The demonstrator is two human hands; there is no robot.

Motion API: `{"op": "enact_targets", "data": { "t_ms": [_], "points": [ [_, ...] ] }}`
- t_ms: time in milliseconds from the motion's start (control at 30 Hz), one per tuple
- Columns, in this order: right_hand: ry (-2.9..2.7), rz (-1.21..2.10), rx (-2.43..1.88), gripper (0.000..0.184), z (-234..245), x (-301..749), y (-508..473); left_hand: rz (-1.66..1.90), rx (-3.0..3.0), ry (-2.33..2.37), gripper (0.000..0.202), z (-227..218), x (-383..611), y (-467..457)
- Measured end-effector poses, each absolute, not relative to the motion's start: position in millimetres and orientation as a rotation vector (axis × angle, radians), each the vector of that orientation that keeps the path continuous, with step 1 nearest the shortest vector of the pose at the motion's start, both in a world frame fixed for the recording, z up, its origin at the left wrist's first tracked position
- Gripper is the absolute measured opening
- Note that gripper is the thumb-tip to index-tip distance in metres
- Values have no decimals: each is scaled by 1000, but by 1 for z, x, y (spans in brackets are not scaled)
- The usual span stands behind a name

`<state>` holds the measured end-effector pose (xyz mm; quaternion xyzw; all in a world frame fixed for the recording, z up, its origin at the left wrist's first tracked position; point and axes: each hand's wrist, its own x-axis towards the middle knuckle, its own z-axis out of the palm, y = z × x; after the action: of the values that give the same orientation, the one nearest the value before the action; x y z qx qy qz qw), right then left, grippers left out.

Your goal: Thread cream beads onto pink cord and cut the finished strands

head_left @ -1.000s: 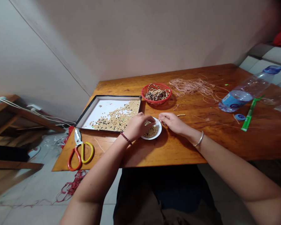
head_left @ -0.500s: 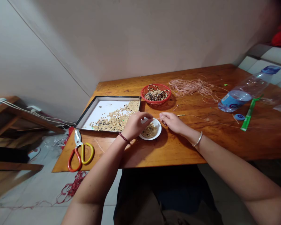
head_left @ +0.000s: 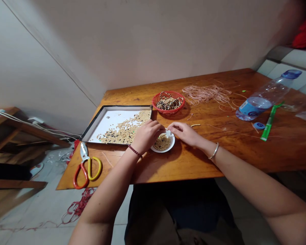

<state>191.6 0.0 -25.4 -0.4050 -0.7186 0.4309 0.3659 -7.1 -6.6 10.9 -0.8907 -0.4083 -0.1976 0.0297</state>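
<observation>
L hand (head_left: 146,136) and R hand (head_left: 183,132) meet over small white dish (head_left: 169,147) of pale beads (head_left: 162,143).

Fingertips of both hands are close together just above the dish rim. L fingers (head_left: 159,126) and R fingers (head_left: 174,127) look pinched, but what they clamp is too small to tell. Thin cord (head_left: 219,131) w/ few strung beads (head_left: 196,125) goes from near R fingers to the right, long axis almost sideways along tabletop (head_left: 193,160), so R hand is the nearer one. Nothing stands btw fingers and cord. Black-rimmed tray (head_left: 127,106) of loose beads is just beside L hand; red basket (head_left: 168,112) of bead strands sits further ahead, w/ pink cord hank (head_left: 204,94) right of it. Scissors (head_left: 99,166) lie at tabletop's left corner, plastic bottle (head_left: 255,108) far right.
</observation>
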Motion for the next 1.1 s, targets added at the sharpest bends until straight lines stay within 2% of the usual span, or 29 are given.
{"op": "enact_targets", "data": {
  "t_ms": [367, 700, 1100],
  "points": [
    [-1941, 939, -1098, 24, -24, 191, -4, -597, -2754, -1262, 20, 10, -7, -8],
    [-1922, 912, -1106, 23, -24, 189, -5, -743, -2797, -1273, 22, 12, -5, -9],
    [-1914, 926, -1080, 26, -27, 190, -2, -688, -2738, -1286, 22, 8, -8, -7]
  ]
}}
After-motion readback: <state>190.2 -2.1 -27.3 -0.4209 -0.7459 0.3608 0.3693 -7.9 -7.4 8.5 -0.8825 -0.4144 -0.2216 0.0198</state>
